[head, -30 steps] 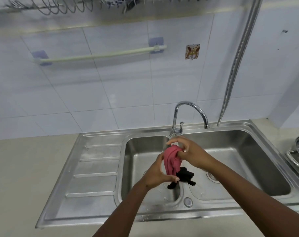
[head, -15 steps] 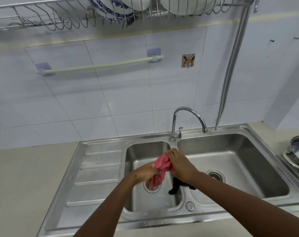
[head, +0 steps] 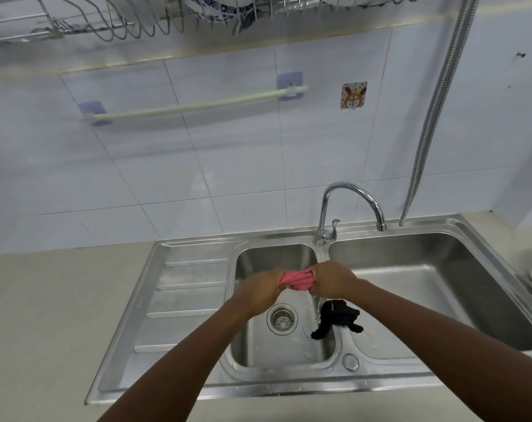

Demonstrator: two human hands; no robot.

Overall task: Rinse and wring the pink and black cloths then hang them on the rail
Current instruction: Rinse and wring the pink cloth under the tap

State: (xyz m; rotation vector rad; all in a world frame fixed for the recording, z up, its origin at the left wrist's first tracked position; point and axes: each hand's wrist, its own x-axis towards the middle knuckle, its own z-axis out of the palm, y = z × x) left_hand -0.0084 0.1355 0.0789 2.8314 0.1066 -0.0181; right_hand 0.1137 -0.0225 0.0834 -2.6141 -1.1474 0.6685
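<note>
1. Both fists clamped on pink cloth [head: 297,280]: left hand [head: 260,292] grips its L end, right hand [head: 334,280] its R end, fingers fully curled round it. Cloth is twisted into a tight rope betw. the two fists, held above the small L basin, only the short mid section visible.
2. Tiled wall [head: 155,166], white, fills upper half of view.
3. Countertop [head: 39,315], beige, runs L of and in front of the sink.
4. Double sink [head: 179,388], stainless: ribbed drainboard at L, small basin centre, larger basin at R.
5. Dish rack [head: 85,24], wire, along top edge; blue-patterned crockery sits in it, cropped by frame.
6. Rail [head: 194,106], pale, fixed to wall on two blue-ish mounts, up and L of the tap; nothing hung on it yet.
7. Hose [head: 432,117], ribbed metal, hangs down the wall at R, lower end near the sink's back rim.
8. Tap [head: 353,190], chrome gooseneck, stands on back rim betw. the basins; spout arcs R over the large basin. Can't tell if water is running.
9. Black cloth [head: 337,316], bunched, draped over the divider betw. the two basins, just below the R forearm, not held.
10. Drain strainer [head: 282,318] in small basin floor, below the L wrist.
11. Sticker hook [head: 353,95] on wall, R of the rail end.
</note>
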